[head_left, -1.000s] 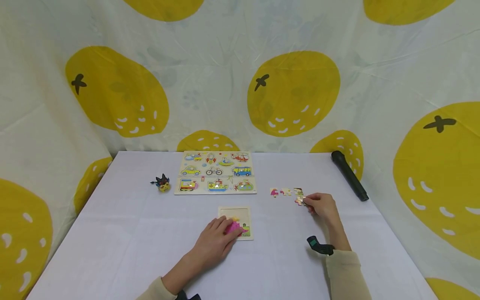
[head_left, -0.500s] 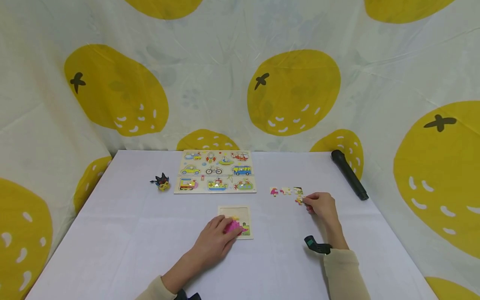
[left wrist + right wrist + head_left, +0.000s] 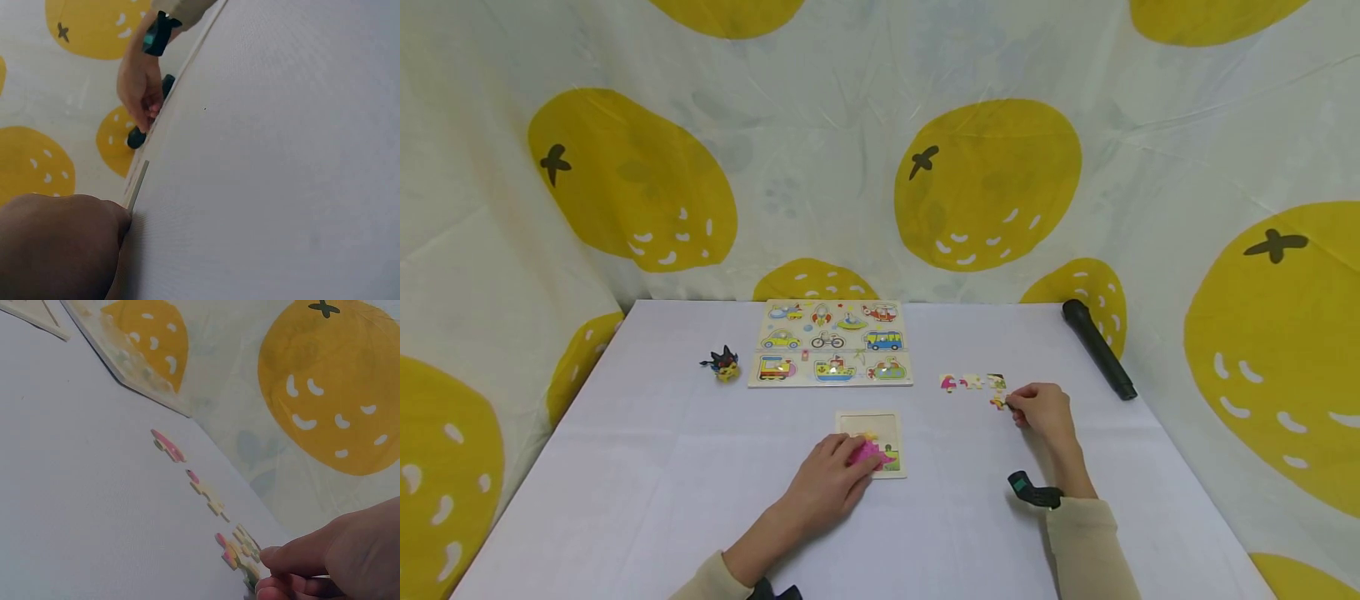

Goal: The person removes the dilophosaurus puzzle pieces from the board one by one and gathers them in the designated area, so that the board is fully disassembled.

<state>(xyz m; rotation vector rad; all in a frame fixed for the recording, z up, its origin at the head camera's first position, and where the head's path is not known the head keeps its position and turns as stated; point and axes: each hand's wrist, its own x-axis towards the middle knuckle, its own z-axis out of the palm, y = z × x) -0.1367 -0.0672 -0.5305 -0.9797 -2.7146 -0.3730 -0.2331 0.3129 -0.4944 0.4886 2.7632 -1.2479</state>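
Observation:
My left hand (image 3: 827, 483) rests on a small wooden jigsaw tray (image 3: 868, 415), its fingers over pink puzzle pieces (image 3: 868, 454) that they partly cover. In the left wrist view the tray (image 3: 139, 181) shows edge-on beside that hand (image 3: 59, 244). On the right side of the table, my right hand (image 3: 1042, 410) pinches a jigsaw piece (image 3: 997, 402) by its right end between thumb and fingers. The right wrist view has this yellow, pink and green piece (image 3: 232, 553) by the fingertips. Several loose jigsaw pieces (image 3: 972, 382) lie in a row just behind it.
Behind the tray lies a larger wooden vehicle puzzle board (image 3: 831, 344). A small dark-and-yellow figurine (image 3: 726, 365) stands to its left. A black microphone (image 3: 1099, 350) lies at the back right. A curtain printed with yellow fruit (image 3: 987, 187) hangs behind the white table (image 3: 647, 467).
The jigsaw piece at my right fingertips has turned slightly, and the right wrist has shifted a little left. My left hand stays on the tray, almost unmoved.

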